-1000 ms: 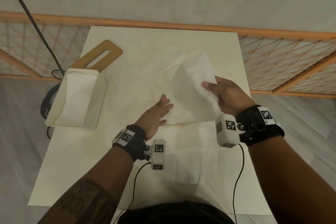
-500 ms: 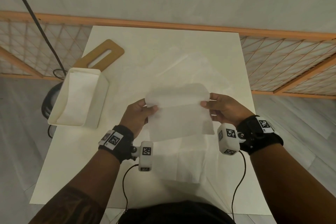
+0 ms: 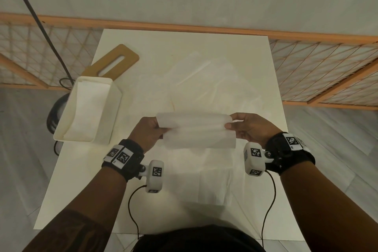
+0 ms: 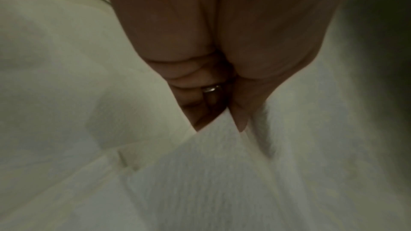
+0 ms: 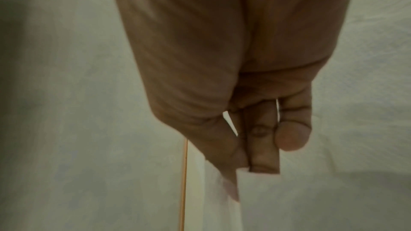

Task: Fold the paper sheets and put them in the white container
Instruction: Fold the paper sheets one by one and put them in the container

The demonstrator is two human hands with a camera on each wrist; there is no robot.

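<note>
Here, in the head view, the thin white paper sheet (image 3: 196, 131) hangs doubled over in the air above the pale cream rectangular table (image 3: 255, 63), stretched between the left hand (image 3: 146, 132) and the right hand (image 3: 250, 129), each pinching one end near the top edge. It looks very light, limp and easily creased or torn, so the end corners seem the sensible hold, with gentle tension. The white open plastic container (image 3: 114, 96) stands at the table's left edge, well apart from the sheet, with paper already inside. A flat tan wooden board with a slot (image 3: 131, 56) lies just behind it. More loose sheets (image 3: 204, 80) lie spread over the tabletop. Around the table run an orange-framed mesh fence (image 3: 319, 67) and grey floor.

In the left wrist view, thumb and curled fingers (image 4: 195, 76) clamp the sheet's (image 4: 211, 173) folded end; the picture is blurred.

In the right wrist view, thumb and fingertips (image 5: 263, 147) nip the sheet's (image 5: 266, 199) end between them.
</note>
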